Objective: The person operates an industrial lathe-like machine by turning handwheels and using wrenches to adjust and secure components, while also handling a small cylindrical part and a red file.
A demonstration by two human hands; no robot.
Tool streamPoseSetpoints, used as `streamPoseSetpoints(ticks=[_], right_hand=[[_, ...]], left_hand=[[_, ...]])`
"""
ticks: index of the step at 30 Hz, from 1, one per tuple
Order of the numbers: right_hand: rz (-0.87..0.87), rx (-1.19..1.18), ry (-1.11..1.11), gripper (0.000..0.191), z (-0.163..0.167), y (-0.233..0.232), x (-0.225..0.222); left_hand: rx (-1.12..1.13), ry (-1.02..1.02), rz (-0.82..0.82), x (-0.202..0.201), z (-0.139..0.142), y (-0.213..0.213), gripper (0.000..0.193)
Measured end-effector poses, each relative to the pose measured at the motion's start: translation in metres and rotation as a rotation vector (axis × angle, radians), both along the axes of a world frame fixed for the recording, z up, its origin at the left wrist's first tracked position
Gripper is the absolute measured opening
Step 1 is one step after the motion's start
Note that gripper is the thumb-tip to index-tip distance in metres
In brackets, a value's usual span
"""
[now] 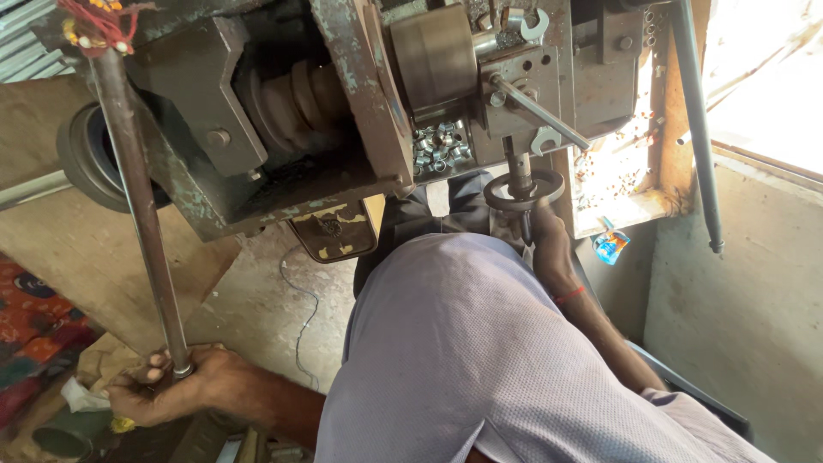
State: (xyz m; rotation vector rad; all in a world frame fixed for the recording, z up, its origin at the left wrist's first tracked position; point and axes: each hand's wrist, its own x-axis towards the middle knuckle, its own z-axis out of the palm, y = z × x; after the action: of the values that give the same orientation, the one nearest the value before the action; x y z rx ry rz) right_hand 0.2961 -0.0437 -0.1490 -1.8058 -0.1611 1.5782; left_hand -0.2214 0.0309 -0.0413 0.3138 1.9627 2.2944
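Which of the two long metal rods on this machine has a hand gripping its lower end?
The rusty rod at picture-left; the left hand grips its end. The dark rod hangs free.

My left grip (176,386) clasps lower end of long lever bar (137,206), far left of machine (343,103). My right grip (549,249) on handwheel (523,189) under machine's right side. Pile of small metal rings (441,146) in machine recess, between the two. Second bar (699,120) hangs at far right.

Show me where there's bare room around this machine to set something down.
Bare concrete floor lies between the long steel lever, gripped by the left hand, and the person's grey shirt; only a thin wire crosses it. Crowded: the tray of small metal rings and the handwheel by the right hand.
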Motion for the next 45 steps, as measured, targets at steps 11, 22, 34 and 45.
streamPoseSetpoints(ticks=[11,22,34,45], right_hand=[[-0.417,-0.015,-0.006,0.046,-0.007,0.016,-0.009],[-0.434,-0.091,-0.051,0.046,-0.022,0.014,0.004],[-0.434,-0.044,-0.043,0.045,-0.024,0.007,0.012],[0.644,0.107,-0.380,0.035,-0.096,0.015,0.015]], left_hand=[[0.032,0.064,-0.035,-0.012,-0.011,-0.010,0.029],[0.041,-0.001,-0.074,-0.006,-0.004,-0.007,0.031],[-0.061,0.107,-0.097,-0.004,-0.001,-0.007,0.031],[0.051,-0.016,-0.102,-0.009,-0.003,-0.010,0.029]])
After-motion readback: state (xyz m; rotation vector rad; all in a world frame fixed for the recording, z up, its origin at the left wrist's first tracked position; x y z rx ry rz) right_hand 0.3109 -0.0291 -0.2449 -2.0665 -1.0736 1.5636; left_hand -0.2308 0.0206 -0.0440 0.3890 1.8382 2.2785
